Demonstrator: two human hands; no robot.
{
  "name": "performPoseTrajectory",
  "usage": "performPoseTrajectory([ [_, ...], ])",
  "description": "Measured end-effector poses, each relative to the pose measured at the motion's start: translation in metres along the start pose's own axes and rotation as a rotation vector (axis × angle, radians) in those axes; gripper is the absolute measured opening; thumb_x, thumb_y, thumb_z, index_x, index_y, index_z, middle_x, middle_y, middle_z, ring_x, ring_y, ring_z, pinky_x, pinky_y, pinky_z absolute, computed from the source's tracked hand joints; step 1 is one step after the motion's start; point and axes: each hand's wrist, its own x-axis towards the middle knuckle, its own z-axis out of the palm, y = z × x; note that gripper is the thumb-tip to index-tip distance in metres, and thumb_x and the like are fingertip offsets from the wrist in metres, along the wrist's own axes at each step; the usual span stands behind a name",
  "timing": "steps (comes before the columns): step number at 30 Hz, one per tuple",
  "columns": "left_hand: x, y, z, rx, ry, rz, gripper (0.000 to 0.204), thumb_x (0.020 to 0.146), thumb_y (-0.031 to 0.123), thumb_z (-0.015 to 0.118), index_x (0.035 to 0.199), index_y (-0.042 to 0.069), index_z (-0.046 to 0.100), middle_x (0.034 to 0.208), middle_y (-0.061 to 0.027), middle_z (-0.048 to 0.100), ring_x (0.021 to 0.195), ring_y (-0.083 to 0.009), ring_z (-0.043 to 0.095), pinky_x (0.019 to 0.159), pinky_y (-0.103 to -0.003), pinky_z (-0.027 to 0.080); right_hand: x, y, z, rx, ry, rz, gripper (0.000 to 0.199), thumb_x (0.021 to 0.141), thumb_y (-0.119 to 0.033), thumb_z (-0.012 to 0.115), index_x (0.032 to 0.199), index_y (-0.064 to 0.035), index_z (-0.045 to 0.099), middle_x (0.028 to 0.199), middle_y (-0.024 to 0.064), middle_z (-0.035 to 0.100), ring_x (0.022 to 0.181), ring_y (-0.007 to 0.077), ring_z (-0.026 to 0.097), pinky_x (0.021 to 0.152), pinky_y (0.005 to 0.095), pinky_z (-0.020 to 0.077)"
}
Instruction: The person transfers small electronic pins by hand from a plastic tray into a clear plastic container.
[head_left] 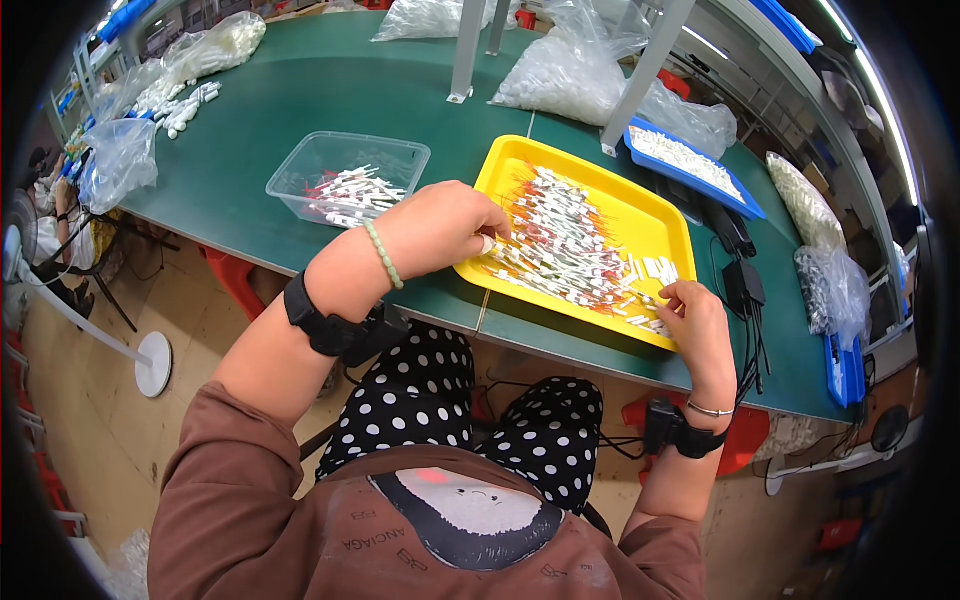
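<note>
A yellow tray lies on the green table, holding a heap of thin white tubes with red wire ends. My left hand rests at the tray's near left rim, fingers curled around a small white tube piece. Over at the tray's near right corner, my right hand pinches small white pieces between its fingertips. Both wrists carry black bands.
A clear plastic tub with more white and red pieces stands left of the tray. A blue tray of white parts, clear bags of white parts, metal posts and black cables crowd the back and right.
</note>
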Motion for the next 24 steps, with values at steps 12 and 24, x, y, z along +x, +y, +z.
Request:
performPoseTrajectory([
  [12, -0.009, 0.001, -0.008, -0.1, -0.063, -0.079, 0.029, 0.083, 0.009, 0.064, 0.111, 0.01, 0.075, 0.097, -0.0156, 0.072, 0.091, -0.0324, 0.068, 0.084, -0.039, 0.052, -0.01, 0.021, -0.002, -0.096, 0.089, -0.121, 0.011, 0.08, 0.0, 0.064, 0.09, 0.0043, 0.064, 0.086, 0.021, 0.059, 0.081, 0.0395, 0.06, 0.072, 0.0425, 0.0482],
  [24, -0.022, 0.013, -0.002, -0.218, 0.18, -0.125, 0.021, 0.082, 0.008, 0.065, 0.1, 0.01, 0.076, 0.089, -0.0139, 0.068, 0.09, -0.0331, 0.065, 0.083, -0.042, 0.051, -0.03, -0.008, 0.007, 0.256, 0.387, -0.134, 0.015, 0.097, 0.001, 0.056, 0.108, 0.0055, 0.066, 0.097, 0.0104, 0.059, 0.086, 0.0177, 0.057, 0.075, 0.027, 0.045],
])
